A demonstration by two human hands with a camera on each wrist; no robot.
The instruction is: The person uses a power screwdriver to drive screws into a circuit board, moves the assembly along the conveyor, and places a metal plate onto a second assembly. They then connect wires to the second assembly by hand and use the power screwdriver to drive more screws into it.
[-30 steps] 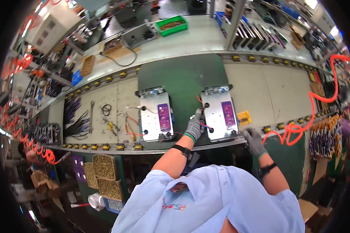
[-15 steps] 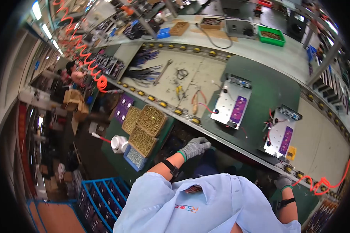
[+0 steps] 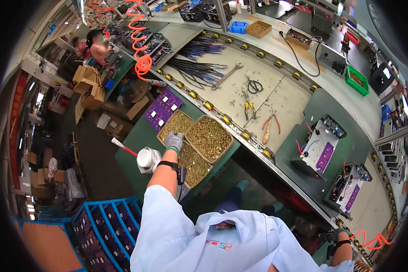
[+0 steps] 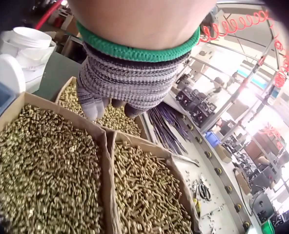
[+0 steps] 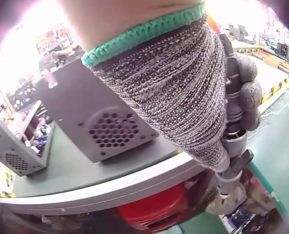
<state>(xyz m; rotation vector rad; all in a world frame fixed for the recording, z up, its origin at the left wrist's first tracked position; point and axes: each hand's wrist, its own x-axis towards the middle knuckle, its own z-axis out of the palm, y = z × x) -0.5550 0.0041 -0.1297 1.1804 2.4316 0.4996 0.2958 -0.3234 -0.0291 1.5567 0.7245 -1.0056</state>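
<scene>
My gloved left hand (image 3: 173, 141) is over the box of small brass screws (image 3: 177, 121) farthest from me. In the left wrist view its fingers (image 4: 90, 110) point down at the screws; whether they pinch any is hidden. Two more boxes of brass screws (image 4: 47, 170) stand beside it. At the far right my right hand (image 3: 336, 235) is beside the bench edge. The right wrist view shows that hand (image 5: 178, 97) with its fingers curled round a dark power tool with a metal nose (image 5: 236, 141).
Two open metal housings (image 3: 316, 152) lie on the green mat. Pliers (image 3: 249, 106), a wrench (image 3: 228, 76) and cable bundles lie on the bench. A white tub (image 3: 146, 158) and purple boards (image 3: 163, 109) flank the screw boxes. An orange coiled hose (image 3: 143, 63) hangs nearby.
My left hand has gone from the metal housings across to the screw boxes at the left. The head view has turned left, and my right hand has dropped lower beside the bench edge.
</scene>
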